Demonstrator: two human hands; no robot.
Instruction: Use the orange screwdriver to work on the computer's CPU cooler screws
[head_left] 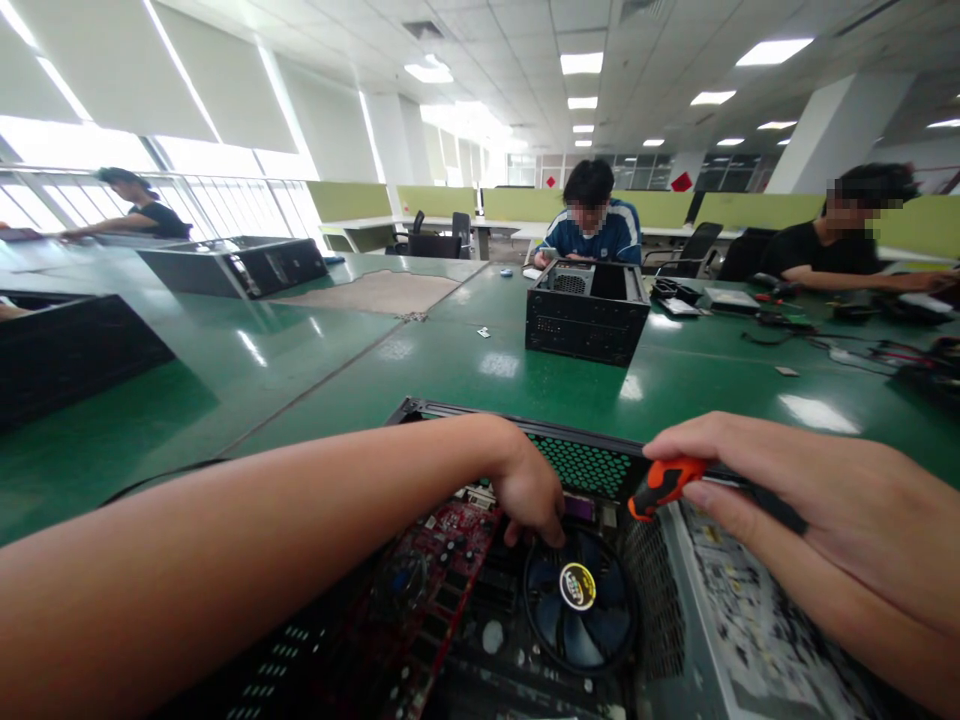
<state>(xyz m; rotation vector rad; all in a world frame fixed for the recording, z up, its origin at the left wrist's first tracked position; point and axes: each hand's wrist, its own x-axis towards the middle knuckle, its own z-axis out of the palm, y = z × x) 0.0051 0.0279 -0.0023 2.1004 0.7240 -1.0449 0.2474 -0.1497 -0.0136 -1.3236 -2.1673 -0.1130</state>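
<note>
A: Principal piece?

B: One computer case [427, 408], black, open-topped, at the near side of the green desk [337, 390]; the view cuts off its nearest part.

A: Contents?

B: One cooling fan [577, 586], dark blades, round sticker at the hub. To its left, one red circuit board [465, 530]. Just beyond it, one purple connector [579, 507]. To its right, one perforated grey panel [664, 590].

A: Left hand [529, 490]?

B: Reaching down into the case, fingers bent, at the far rim of the fan. Whether they pinch anything, I cannot tell.

A: Right hand [810, 510]?

B: Closed on one screwdriver [666, 488], orange and black, held between thumb and fingers over the right part of the case. Handle visible; shaft not discernible.

A: Remainder of the desk?

B: One second black case [585, 335], towards the far edge, before a person in a blue-and-white shirt [626, 235]. One long dark chassis [247, 270], towards the far left; one black side panel [75, 345], nearer, at the left of the view. Loose parts and cables [787, 320] to the right, near a person in black [832, 250]. Another dark-clad person [154, 215], far left.
</note>
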